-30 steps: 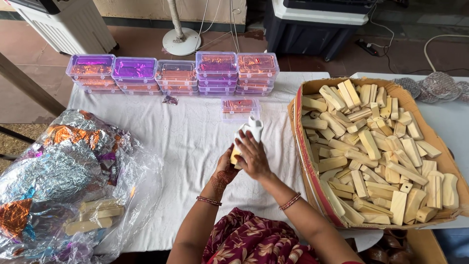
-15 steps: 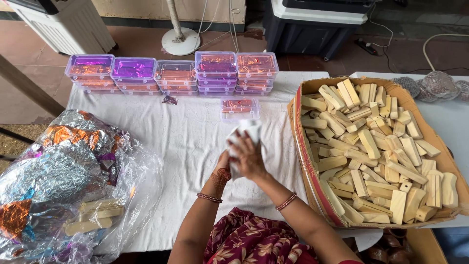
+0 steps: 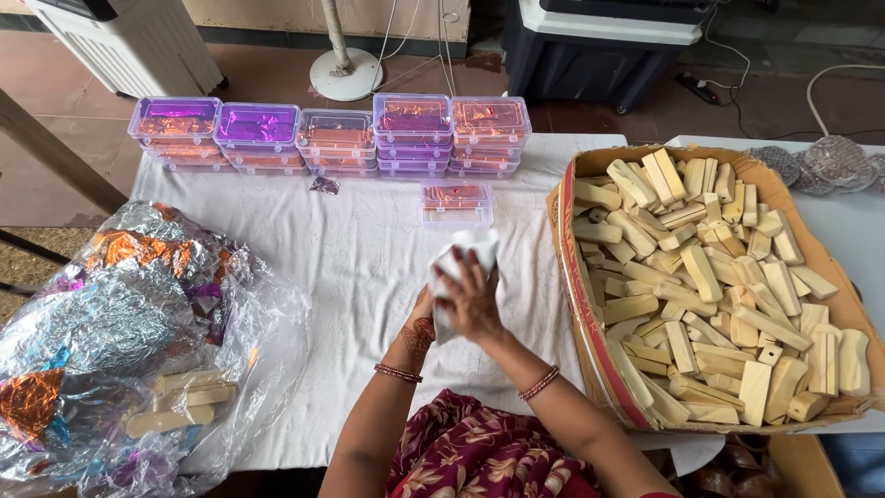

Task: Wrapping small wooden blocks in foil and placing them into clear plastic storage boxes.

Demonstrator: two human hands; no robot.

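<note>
A white cloth [image 3: 464, 254] is clasped between both hands above a white-covered table [image 3: 359, 277]. The right hand [image 3: 472, 302] is wrapped over it, with the left hand [image 3: 422, 318] beneath. A cardboard box [image 3: 576, 277] of pale wooden blocks [image 3: 710, 277] sits just beside them.

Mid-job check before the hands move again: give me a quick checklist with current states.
1. White cloth held by both hands: ok, right hand wraps it, left hand beneath.
2. Piece inside the cloth: cannot tell, hidden.
3. Cardboard box of pale blocks beside the right hand: ok, full.
4. Single small clear box ahead of the hands: ok, lid state cannot tell.
5. Stacked clear boxes in a row at the far edge: ok.
</note>
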